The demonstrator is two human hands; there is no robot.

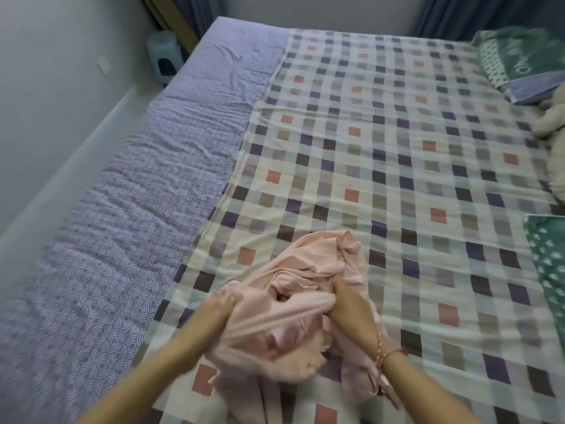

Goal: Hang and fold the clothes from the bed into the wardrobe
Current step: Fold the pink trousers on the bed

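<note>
One pink garment [290, 341] on the checked bedspread [397, 148], left hand [224, 301] and right hand [345, 304] gripping it, fingers [335, 287] curled into stretched cloth.

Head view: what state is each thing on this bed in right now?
Pink garment: crumpled, unfolded, stretched between both hands.
Left hand: grips the garment's left part, blurred.
Right hand: grips the garment's right part.
Checked sheet: spread flat, lightly creased.
Purple sheet: rippled, uncovered beside the checked sheet.
</note>
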